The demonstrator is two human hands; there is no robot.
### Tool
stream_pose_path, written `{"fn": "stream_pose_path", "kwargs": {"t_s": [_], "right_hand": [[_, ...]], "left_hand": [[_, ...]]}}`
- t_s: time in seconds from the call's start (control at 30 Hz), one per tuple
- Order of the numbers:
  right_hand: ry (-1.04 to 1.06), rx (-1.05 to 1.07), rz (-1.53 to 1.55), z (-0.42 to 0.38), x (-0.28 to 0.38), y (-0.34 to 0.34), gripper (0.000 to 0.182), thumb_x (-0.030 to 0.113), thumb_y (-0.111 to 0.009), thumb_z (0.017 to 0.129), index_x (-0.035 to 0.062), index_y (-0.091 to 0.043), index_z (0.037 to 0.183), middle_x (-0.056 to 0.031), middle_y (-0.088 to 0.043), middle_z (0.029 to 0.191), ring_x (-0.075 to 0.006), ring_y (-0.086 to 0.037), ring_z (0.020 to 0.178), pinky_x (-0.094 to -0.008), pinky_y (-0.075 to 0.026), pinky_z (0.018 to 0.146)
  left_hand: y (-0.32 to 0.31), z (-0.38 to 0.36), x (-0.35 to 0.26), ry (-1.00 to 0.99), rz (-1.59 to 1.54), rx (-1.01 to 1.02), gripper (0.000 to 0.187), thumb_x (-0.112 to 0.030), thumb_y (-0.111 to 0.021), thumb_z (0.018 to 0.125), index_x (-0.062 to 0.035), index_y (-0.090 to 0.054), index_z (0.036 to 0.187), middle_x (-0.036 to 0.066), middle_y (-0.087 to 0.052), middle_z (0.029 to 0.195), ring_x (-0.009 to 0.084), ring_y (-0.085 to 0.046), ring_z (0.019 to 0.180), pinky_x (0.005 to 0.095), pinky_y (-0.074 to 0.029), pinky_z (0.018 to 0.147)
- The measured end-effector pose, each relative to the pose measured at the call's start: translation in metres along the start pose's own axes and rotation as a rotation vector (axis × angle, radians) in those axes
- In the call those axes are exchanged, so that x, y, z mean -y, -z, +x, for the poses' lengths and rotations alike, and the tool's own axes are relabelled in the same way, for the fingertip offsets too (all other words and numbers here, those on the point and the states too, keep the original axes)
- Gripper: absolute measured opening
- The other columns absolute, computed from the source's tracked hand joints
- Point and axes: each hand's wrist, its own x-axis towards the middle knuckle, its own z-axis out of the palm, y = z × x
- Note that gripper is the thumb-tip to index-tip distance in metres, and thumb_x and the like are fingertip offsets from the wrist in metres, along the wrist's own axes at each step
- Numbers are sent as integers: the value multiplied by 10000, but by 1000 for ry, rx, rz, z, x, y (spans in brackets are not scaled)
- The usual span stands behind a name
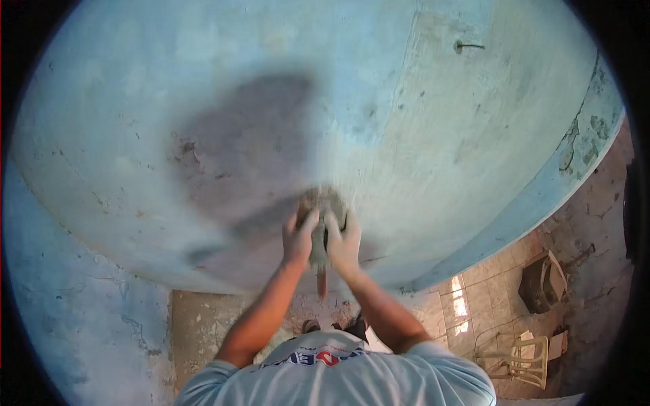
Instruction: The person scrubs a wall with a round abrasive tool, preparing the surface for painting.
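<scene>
A trowel-like tool [319,252] was held against the blue wall [420,135], at the lower edge of a grey patch [247,155] of wet-looking plaster. The long axis of the tool was seen to run up and down in the view: the blade end, loaded with grey mortar [323,203], was directed upward at the wall, and the reddish handle end [322,283] was pointed downward, toward the person's chest. The exact type of tool could not be told, as most of it was covered by the hands.

The left hand [298,237] was placed just left of the tool, with the fingers extended upward and curled against the blade side, in contact with tool and mortar. The right hand [344,245] was placed just right of the tool, with the fingers wrapped part-way around it. Both hands were closed on the tool to a partial degree; the tightness of the grip could not be determined.

Both forearms were raised and brought together from the shoulders toward the tool, so that a narrow V was formed. A light shirt [338,379] with printed lettering was seen below the tool.

A nail or hook [467,46] was set in the wall, well above and right of the tool. A pale plastic chair [525,362] was seen on the tiled floor [474,298], below and right of the tool.
</scene>
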Motion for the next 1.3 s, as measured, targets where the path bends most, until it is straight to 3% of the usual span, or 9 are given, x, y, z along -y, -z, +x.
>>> {"fn": "stream_pose_path", "kwargs": {"t_s": [0.13,0.27,0.43,0.5,0.7,0.83,1.0,1.17,1.3], "right_hand": [[70,31,90,64,115,-12,215,143,-647,1020,-53,-653,1107,-107,-698,954,-154,-596,872,-333,-506,789],[62,53,139,58,104,-7,225,171,-662,1018,-42,-653,1092,-85,-685,942,-122,-582,859,-315,-499,774],[-135,17,45,-31,-8,17,255,95,-642,1017,-86,-652,1196,-113,-712,1062,-175,-632,955,-341,-525,857],[-30,-6,53,-16,1,10,329,98,-612,1023,-78,-635,1300,-178,-728,1168,-239,-674,1109,-371,-524,971],[24,77,112,72,130,-12,266,128,-613,1033,-55,-644,1224,-162,-724,1085,-221,-659,1011,-377,-520,905],[15,85,31,34,74,5,330,131,-611,1037,-63,-612,1304,-171,-720,1135,-237,-665,1047,-374,-518,934],[-136,-19,41,-34,-10,12,266,151,-637,1029,-60,-654,1190,-102,-706,987,-147,-607,911,-322,-511,810],[64,24,122,61,91,-10,239,133,-632,1024,-48,-648,1180,-146,-714,986,-213,-643,900,-362,-517,841],[3,59,62,55,105,-3,278,136,-626,1031,-54,-642,1234,-151,-726,1047,-210,-652,946,-361,-520,870]], "left_hand": [[-45,21,-121,-35,-170,70,284,-227,-685,1020,17,-692,1166,34,-693,1040,131,-641,931,317,-524,837],[-42,17,-106,-48,-151,55,295,-221,-681,1022,20,-691,1191,51,-696,1090,142,-651,967,321,-529,856],[3,-30,17,160,-124,-2,302,-167,-663,1014,32,-706,1238,45,-700,1156,141,-632,1068,338,-493,963],[-6,-18,7,38,-84,-19,310,-185,-678,1011,34,-709,1227,52,-702,1156,134,-633,1071,331,-493,964],[-53,26,-128,-18,-214,42,240,-204,-692,1010,18,-720,1097,9,-692,1029,120,-623,968,306,-505,876],[-27,10,-63,-77,-34,33,256,-200,-690,1013,19,-719,1144,24,-702,1068,132,-642,990,317,-510,896],[5,-30,22,167,-103,-38,302,-193,-673,1023,22,-713,1232,33,-711,1133,148,-648,1041,319,-500,944],[-45,19,-111,6,-183,68,265,-213,-673,1019,17,-710,1146,29,-697,1044,132,-643,955,306,-513,843],[-40,13,-100,-8,-120,36,294,-219,-674,1019,24,-709,1181,39,-706,1072,136,-645,978,321,-514,877]]}}
